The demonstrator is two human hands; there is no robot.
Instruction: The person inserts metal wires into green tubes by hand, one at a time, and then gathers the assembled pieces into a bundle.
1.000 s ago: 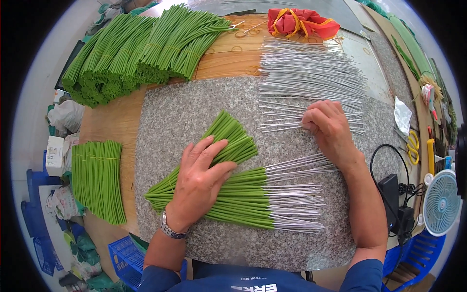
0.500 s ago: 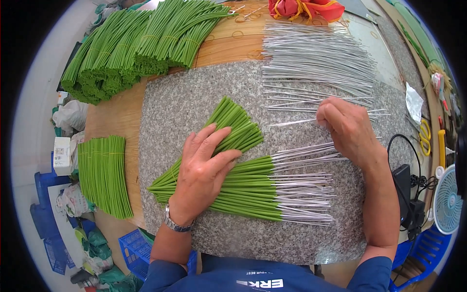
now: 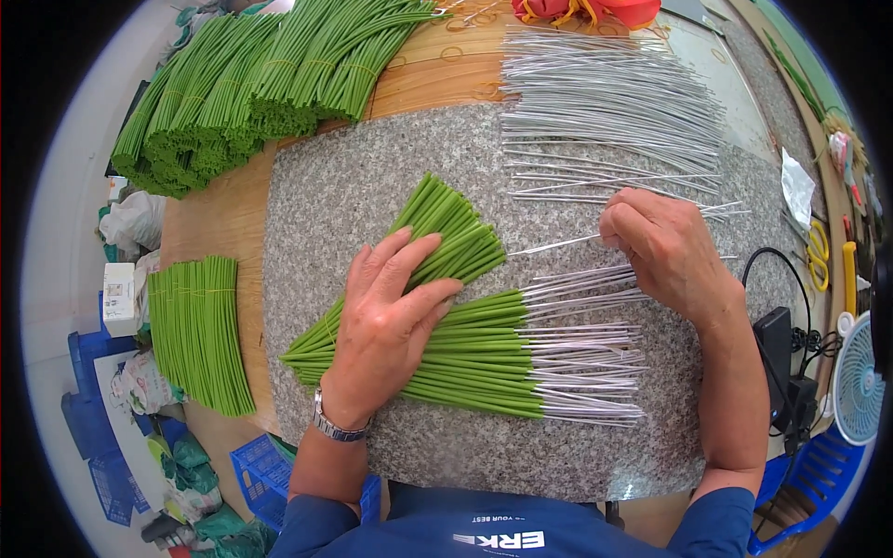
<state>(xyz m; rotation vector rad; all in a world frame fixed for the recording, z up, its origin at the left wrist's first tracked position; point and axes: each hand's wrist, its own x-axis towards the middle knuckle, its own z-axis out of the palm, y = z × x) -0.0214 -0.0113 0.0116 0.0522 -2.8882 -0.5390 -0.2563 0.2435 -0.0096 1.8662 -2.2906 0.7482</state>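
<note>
Spread across a fanned bundle of green tubes (image 3: 465, 349) is my left hand (image 3: 381, 312), its fingers stretched over them and its thumb apart. The bundle splits under this hand: the upper group has bare ends, while thin silvery-white wires (image 3: 586, 367) stick out of the lower tubes' right ends. My right hand (image 3: 665, 246) is closed in a pinch on a single metal wire (image 3: 558, 245). That wire points left, its tip close to the bare tube ends. Just beyond my right hand lies a wide pile of loose metal wires (image 3: 609, 102).
A speckled stone slab (image 3: 363, 172) lies on a wooden table (image 3: 209, 209). Stacked green bundles (image 3: 260, 84) fill the far left; another bundle (image 3: 197, 335) lies nearer. At right are yellow-handled scissors (image 3: 818, 256), a black adapter with cables (image 3: 774, 335) and a small fan (image 3: 858, 381).
My right hand has shifted slightly left with the wire, bringing its tip nearer the upper tubes' ends. My left hand stays on the bundle. The whole view has shifted slightly.
</note>
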